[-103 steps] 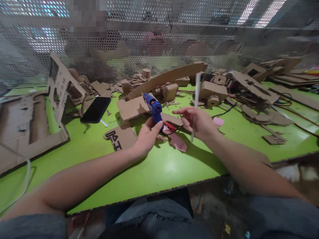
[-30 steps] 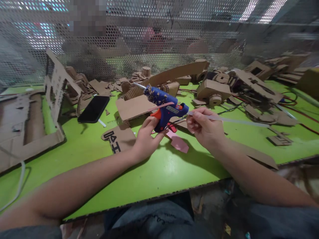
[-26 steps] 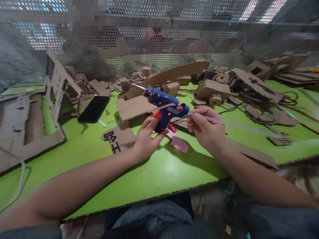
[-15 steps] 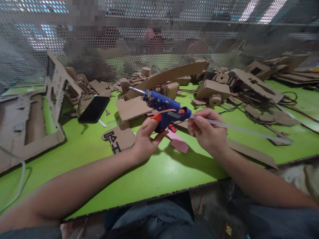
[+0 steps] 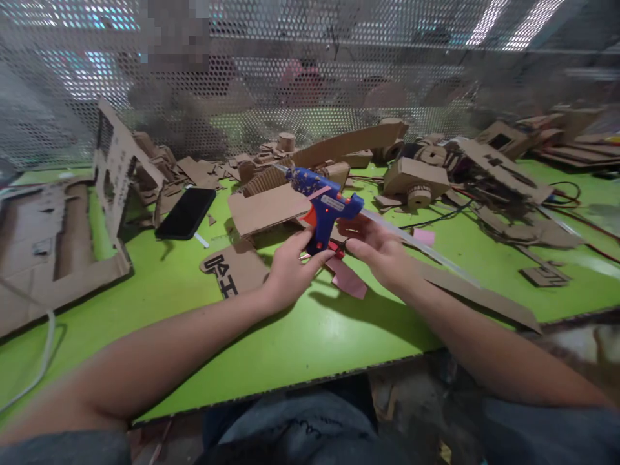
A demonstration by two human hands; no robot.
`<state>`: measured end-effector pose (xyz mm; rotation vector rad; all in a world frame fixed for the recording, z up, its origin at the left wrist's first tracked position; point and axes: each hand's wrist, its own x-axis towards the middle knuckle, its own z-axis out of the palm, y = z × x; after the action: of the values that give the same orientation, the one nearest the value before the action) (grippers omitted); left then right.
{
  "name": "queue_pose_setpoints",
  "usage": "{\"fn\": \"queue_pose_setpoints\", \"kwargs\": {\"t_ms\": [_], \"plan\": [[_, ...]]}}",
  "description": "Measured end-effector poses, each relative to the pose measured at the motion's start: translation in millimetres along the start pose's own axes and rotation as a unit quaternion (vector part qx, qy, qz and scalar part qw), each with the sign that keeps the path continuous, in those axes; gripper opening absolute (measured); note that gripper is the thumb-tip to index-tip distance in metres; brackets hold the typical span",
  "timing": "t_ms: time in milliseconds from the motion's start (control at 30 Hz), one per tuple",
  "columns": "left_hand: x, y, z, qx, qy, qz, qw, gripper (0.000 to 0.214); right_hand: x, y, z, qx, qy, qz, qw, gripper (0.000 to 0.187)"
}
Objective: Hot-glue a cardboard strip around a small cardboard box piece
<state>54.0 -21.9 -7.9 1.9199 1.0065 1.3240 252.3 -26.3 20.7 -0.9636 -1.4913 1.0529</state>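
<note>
My left hand (image 5: 289, 270) is closed on the grip of a blue hot glue gun (image 5: 325, 204) with an orange trigger, held just above the green table (image 5: 290, 336). The gun's nozzle points away to the left. A long translucent glue stick (image 5: 426, 248) sticks out of the gun's back and runs to the right over my right hand (image 5: 378, 253). That hand lies just right of the gun's grip with its fingers stretched out loosely toward it. The stick rests across it rather than being pinched.
A black phone (image 5: 186, 212) lies to the left among cardboard scraps. Pink paper pieces (image 5: 347, 278) lie under my hands. Cardboard model parts (image 5: 416, 181) and wires crowd the back and right. A perforated metal screen (image 5: 310, 84) closes the far side. A white cable (image 5: 41, 361) hangs at left.
The glue stick has gone further into the gun's back. My right hand has let go of its pinch on the stick and moved left under it, toward the gun's grip. The gun tilted slightly.
</note>
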Motion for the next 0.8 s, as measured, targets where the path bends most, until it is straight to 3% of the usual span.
{"fn": "queue_pose_setpoints", "kwargs": {"t_ms": [100, 233, 333, 433, 500, 567, 633, 700, 800], "plan": [[0, -1, 6.8, 0.001, -0.035, 0.013, 0.999, 0.029, 6, 0, 7, -0.008, -0.046, 0.053, 0.998, 0.063], [-3, 2, 14.3, 0.035, -0.095, 0.027, 0.994, 0.035, 10, 3, 17, 0.038, -0.004, 0.094, 0.995, 0.05], [0, 8, 7.2, 0.11, -0.129, 0.072, 0.983, 0.03, 13, 7, 18, 0.11, 0.022, 0.134, 0.985, 0.042], [14, 14, -18.6, 0.147, -0.1, 0.13, 0.976, 0.03, 18, 8, 10, 0.152, 0.055, 0.142, 0.976, 0.04], [31, 13, -45.3, 0.188, -0.066, 0.113, 0.973, 0.034, 22, 6, 1, 0.169, 0.071, 0.139, 0.973, 0.04], [51, 7, -74.7, 0.27, 0.005, 0.071, 0.96, 0.042, 26, 1, -8, 0.178, 0.077, 0.134, 0.972, 0.039], [67, -4, -100.7, 0.329, 0.03, 0.005, 0.944, 0.067, 27, -4, -14, 0.18, 0.07, 0.131, 0.972, 0.039], [75, -16, -119.1, 0.344, 0.041, -0.074, 0.935, 0.095, 27, -8, -18, 0.179, 0.056, 0.129, 0.974, 0.041], [71, -38, -132.6, 0.305, 0.002, -0.145, 0.941, 0.13, 24, -11, -19, 0.176, 0.047, 0.126, 0.975, 0.041]]}}
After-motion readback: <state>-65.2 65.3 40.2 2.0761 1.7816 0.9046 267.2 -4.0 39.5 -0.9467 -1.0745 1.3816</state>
